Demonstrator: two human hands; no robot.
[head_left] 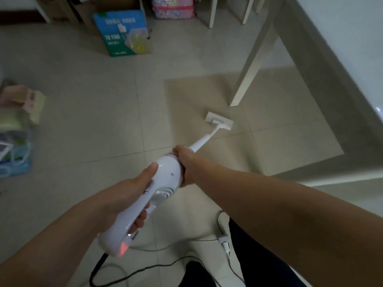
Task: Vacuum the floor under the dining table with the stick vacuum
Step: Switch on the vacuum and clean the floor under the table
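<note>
Left hand (124,195) and right hand (184,162) fingers (141,220) clasp the stick vacuum (167,172); its head (219,121) may hit the table leg (246,75) (cord (157,266) underfoot).

Dim, soft picture, edges bent by the wide lens, the desk (342,38) shadowing the floor (279,125) beneath

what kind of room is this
Probably a home dining area: a white table with chair legs beyond it, a tiled floor, and a box and pink bag stored nearby.
</note>
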